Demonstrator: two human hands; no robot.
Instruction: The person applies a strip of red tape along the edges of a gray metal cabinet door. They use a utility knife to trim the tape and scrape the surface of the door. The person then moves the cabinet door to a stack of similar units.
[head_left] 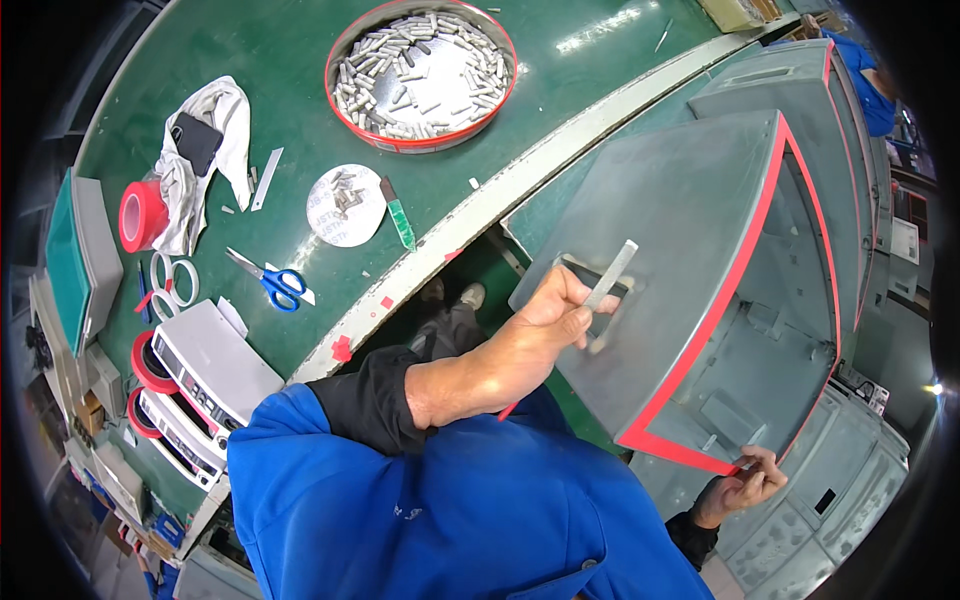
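My left hand [548, 318] pinches a flat, light-grey bar [613, 270] between thumb and fingers. The bar slants over a rectangular cutout [590, 287] in the side of a grey metal housing [650, 220]. Red tape [722, 310] lines the rim of the housing's open face, and its hollow inside shows. At the lower corner of that rim, my right hand [742, 487] has its fingers bent against the taped edge. Whether the bar touches the cutout's edge I cannot tell.
A round tin [420, 147] of small grey plugs stands on the green table [270, 55]. Nearer lie a green-handled knife [400, 222], a white disc [325, 215] with plugs, and blue scissors [283, 288]. Tape rolls [140, 215] sit left. More grey housings [790, 90] stand right.
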